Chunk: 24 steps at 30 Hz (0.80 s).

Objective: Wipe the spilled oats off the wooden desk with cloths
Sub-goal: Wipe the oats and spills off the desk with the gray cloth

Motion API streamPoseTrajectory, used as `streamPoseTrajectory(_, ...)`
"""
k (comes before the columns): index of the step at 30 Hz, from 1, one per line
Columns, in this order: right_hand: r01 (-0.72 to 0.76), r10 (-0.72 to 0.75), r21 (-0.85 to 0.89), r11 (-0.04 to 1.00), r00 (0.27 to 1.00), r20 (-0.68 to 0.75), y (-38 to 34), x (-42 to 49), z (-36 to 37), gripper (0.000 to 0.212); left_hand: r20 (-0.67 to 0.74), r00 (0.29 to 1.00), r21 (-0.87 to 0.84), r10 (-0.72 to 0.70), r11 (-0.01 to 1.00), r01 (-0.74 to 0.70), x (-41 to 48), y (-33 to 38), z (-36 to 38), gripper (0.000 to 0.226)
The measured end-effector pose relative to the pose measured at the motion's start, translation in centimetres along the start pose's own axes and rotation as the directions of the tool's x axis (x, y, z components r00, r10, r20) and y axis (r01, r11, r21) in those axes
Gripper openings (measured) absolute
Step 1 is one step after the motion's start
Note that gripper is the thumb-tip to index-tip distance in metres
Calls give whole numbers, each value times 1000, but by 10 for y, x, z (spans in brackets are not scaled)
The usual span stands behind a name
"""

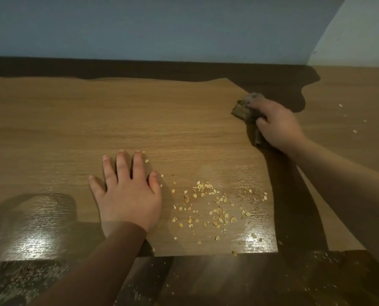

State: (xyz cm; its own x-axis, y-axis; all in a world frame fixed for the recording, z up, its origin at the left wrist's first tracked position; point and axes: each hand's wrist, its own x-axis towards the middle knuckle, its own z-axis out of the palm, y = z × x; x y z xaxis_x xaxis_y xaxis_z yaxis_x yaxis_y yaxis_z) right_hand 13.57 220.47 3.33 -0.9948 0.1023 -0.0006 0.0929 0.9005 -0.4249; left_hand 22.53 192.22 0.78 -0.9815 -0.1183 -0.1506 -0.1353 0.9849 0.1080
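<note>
Left hand (126, 195) flat, fingers spread, palm down at lower centre of the wooden desk (73, 120), right hand (276, 124) at upper right clenched around a crumpled cloth (242, 108) — pressed to the surface, spilled oats (217, 208) scattered just right of the left hand — a few flakes at far right.

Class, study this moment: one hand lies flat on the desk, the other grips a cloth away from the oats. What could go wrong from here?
1. The oats lie close to the desk's near edge, so a sweep of the cloth toward the person could push them onto the floor.
2. The left hand rests flat beside the pile; moving it may scatter flakes.
3. The right hand might miss the stray flakes at far right.
</note>
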Motion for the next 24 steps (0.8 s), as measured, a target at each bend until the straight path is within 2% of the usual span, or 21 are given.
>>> streamPoseTrajectory(3, 150, -150, 4, 989, 987, 61, -12, -45, 5, 44, -6, 1000, -1, 18, 1000, -18, -1, 1, 0, 60)
streamPoseTrajectory(5, 230, -237, 59, 971, 958, 163, -22, -79, 3, 45, -6, 1000, -2, 19, 1000, -19, -1, 2, -1, 60)
streamPoseTrajectory(7, 237, -265, 146, 961, 939, 218, -28, -104, -1, 45, -5, 1000, -1, 18, 1000, -18, 1, 2, 0, 60)
streamPoseTrajectory(8, 172, -207, 195, 966, 962, 178, -27, -112, -4, 45, -8, 1000, -2, 19, 1000, -19, 1, 2, 0, 60)
streamPoseTrajectory(10, -60, 65, 269, 961, 998, -10, -13, -116, -11, 43, -13, 1000, -1, 27, 1000, -27, 2, 0, 2, 59)
streamPoseTrajectory(11, -182, 211, 271, 945, 974, -84, -5, -116, -14, 43, -15, 999, 1, 32, 999, -32, 2, -1, 2, 59)
streamPoseTrajectory(13, -315, 335, 145, 938, 932, -142, 3, -123, -16, 44, -19, 999, 2, 41, 999, -41, 2, -1, 3, 59)
streamPoseTrajectory(16, -259, 263, 46, 965, 953, -147, -13, -144, 2, 44, -14, 999, -19, 43, 999, -43, 3, -2, 2, 58)
streamPoseTrajectory(19, -100, 103, 37, 994, 991, -90, -54, -166, 25, 43, -4, 996, -58, 89, 994, -89, 2, -5, 0, 56)
streamPoseTrajectory(21, -45, 50, 105, 993, 998, -40, -73, -172, 34, 43, 1, 994, -137, 107, 985, -106, 4, -7, -3, 53)
streamPoseTrajectory(22, -71, 78, 196, 978, 996, -30, -78, -173, 33, 43, 8, 995, -199, 104, 975, -100, 5, -8, -6, 51)
streamPoseTrajectory(24, -189, 238, 380, 906, 968, -86, -72, -174, 25, 42, 44, 995, -361, 95, 930, -73, 10, -11, -13, 47)
